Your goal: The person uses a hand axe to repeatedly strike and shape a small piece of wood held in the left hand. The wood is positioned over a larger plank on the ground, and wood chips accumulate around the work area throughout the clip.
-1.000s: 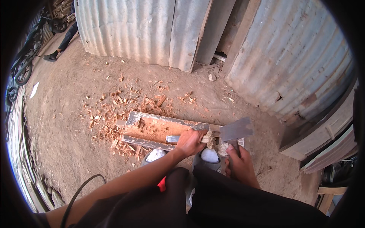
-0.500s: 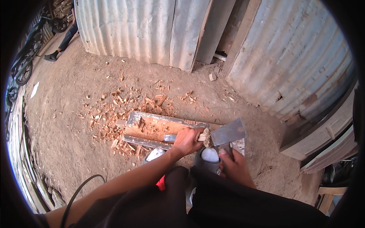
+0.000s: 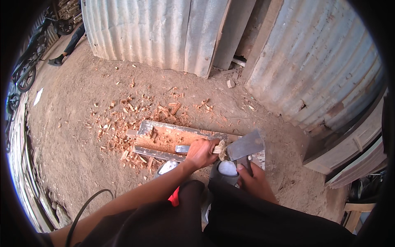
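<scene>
My left hand (image 3: 200, 154) is closed round a chisel, its metal blade (image 3: 181, 148) lying inside a hollowed, weathered wooden piece (image 3: 164, 138) on the ground. The chisel's frayed, battered handle end (image 3: 222, 150) sticks out to the right of my fingers. My right hand (image 3: 256, 181) grips the dark handle of a striking tool, whose broad, flat metal head (image 3: 247, 144) is at that battered end, apparently touching it. Just below the piece are my feet, in grey footwear with white socks (image 3: 227, 168).
Wood chips (image 3: 119, 138) litter the dirt ground. Corrugated metal sheets (image 3: 312, 61) stand ahead and right, leaning boards (image 3: 345, 144) at the right edge. Motorbikes (image 3: 25, 76) line the upper left, beside a person's leg (image 3: 73, 45). A black cable (image 3: 84, 206) loops at the lower left.
The striking tool in my right hand has moved left to the chisel's handle end. My left hand and the chisel have shifted slightly left along the hollowed piece.
</scene>
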The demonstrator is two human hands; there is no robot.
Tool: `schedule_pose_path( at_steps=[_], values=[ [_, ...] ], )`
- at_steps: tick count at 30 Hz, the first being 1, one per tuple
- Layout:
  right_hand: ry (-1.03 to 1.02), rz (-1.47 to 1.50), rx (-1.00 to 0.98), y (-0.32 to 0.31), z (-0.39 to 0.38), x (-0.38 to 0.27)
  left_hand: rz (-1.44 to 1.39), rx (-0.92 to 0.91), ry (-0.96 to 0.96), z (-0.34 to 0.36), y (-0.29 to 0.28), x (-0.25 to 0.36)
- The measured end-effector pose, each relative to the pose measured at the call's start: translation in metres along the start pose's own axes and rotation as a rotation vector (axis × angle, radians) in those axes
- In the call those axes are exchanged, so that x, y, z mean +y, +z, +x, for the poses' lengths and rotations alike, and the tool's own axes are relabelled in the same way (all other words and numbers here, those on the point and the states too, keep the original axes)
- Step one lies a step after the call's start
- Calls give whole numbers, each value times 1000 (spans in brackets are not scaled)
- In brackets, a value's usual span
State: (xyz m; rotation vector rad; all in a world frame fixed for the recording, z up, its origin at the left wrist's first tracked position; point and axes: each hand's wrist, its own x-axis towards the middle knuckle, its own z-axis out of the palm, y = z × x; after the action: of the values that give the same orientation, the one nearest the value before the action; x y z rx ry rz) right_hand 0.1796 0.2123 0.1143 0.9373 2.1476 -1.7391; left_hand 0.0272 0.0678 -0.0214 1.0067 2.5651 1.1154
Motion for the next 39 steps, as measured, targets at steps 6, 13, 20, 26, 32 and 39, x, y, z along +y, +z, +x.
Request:
schedule_pose_path(
  at_steps=[6,13,20,26,32,39],
  values=[
    [-71,1,114,11,9,15,-34,119,2,3,4,-4],
    [-34,106,27,12,11,7,23,99,-14,-3,-1,-14],
    [-38,126,6,18,9,-6,51,85,-69,-5,-12,-16],
    [22,41,-183,8,11,-15,35,79,-107,-9,-18,-18],
    [3,21,-60,-11,-3,-16,-30,118,-53,-8,-28,-6],
    [90,79,17,-24,-27,-31,-245,40,70,15,-20,37]
  ],
)
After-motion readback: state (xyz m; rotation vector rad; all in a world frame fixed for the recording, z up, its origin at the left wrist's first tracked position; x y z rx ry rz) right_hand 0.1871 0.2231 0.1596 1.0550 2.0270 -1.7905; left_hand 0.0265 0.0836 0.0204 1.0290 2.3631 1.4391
